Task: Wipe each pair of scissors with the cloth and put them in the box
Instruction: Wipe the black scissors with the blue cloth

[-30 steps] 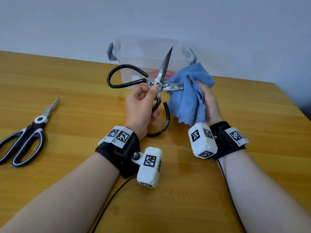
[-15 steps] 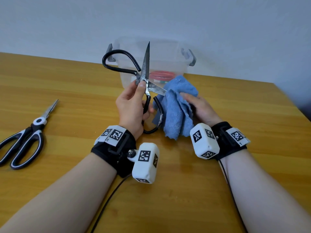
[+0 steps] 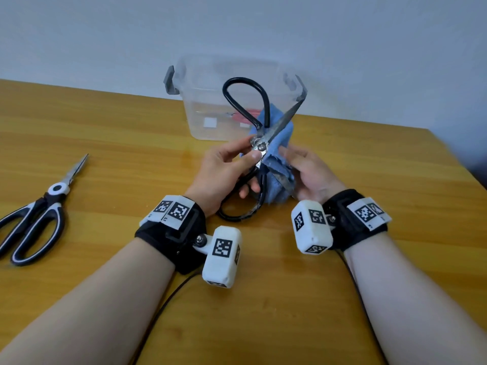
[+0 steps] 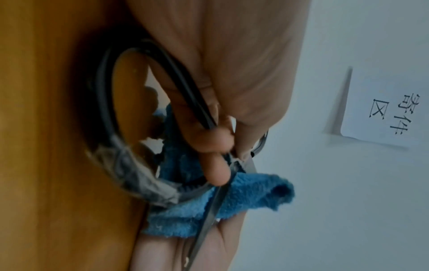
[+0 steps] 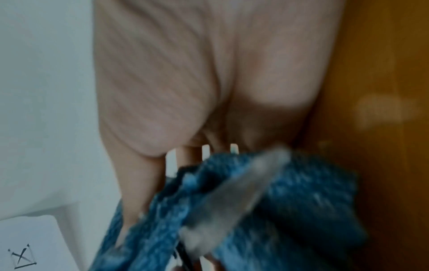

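Scissors on view: 2 — black pair (image 3: 259,147) pinched at pivot by left hand (image 3: 224,172); black-and-white pair (image 3: 34,214) on table (image 3: 369,180). 1 cloth (image 3: 276,164) — right hand (image 3: 313,175) grips it.

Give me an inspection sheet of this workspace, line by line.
Surface: wooden table, glossy, bare grain showing.
Job's things: black-handled scissors held open above the table; blue cloth bunched against their blades; clear box at the far edge, something red inside, no lid seen; black-and-white scissors lying closed at the left, untouched.
Clutter: nothing seen.
Grippers: left hand pinches the black-handled scissors at the pivot; right hand holds the blue cloth.
Cables: black cable runs from the left wrist camera toward the near edge; another trails along the right forearm.
Surroundings: plain pale wall; the left wrist view shows a paper sign on it.
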`<state>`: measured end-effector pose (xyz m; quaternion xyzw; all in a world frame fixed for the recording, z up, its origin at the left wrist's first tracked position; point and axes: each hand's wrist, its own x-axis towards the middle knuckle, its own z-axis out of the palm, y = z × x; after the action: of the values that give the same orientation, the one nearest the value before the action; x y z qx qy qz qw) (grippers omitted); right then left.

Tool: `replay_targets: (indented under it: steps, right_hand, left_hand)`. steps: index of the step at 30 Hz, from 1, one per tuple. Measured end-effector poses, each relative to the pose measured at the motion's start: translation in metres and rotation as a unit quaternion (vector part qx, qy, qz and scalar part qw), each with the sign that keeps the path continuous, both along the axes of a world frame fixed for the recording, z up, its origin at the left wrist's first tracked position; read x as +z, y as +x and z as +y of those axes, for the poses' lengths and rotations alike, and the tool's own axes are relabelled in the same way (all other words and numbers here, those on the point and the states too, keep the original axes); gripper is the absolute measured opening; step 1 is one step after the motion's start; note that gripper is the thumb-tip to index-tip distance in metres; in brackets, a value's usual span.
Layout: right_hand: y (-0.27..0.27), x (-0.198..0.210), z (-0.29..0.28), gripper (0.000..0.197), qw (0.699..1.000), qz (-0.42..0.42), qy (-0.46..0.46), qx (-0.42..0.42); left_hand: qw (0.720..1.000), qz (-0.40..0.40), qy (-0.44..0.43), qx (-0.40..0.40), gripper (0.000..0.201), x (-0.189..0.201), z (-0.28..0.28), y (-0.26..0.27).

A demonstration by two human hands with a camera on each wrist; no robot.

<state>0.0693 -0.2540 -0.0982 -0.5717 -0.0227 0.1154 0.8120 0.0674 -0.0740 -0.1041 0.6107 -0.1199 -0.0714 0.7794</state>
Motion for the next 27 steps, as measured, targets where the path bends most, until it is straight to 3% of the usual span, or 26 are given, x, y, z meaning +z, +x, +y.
replay_targets:
  steps: [6, 15, 21, 27]
  right_hand:
    - [0.006, -0.005, 0.004, 0.028, 0.995, -0.050, -0.046, -0.069]
    - [0.004, -0.001, 0.005, 0.010, 0.993, -0.025, -0.057, -0.103]
    - [0.003, 0.001, 0.003, 0.014, 0.992, -0.012, 0.006, -0.126]
    - [0.016, -0.007, -0.010, 0.040, 0.975, -0.002, 0.042, -0.217]
  left_hand:
    - [0.996, -0.033, 0.077, -0.016, 0.035, 0.001, -0.001, -0.001]
    - [0.988, -0.058, 0.143, -0.024, 0.042, 0.001, 0.000, -0.005]
    - [0.985, -0.062, 0.160, -0.020, 0.021, -0.003, 0.001, -0.001]
    - [0.980, -0.059, 0.187, -0.026, 0.016, -0.002, 0.002, -0.002]
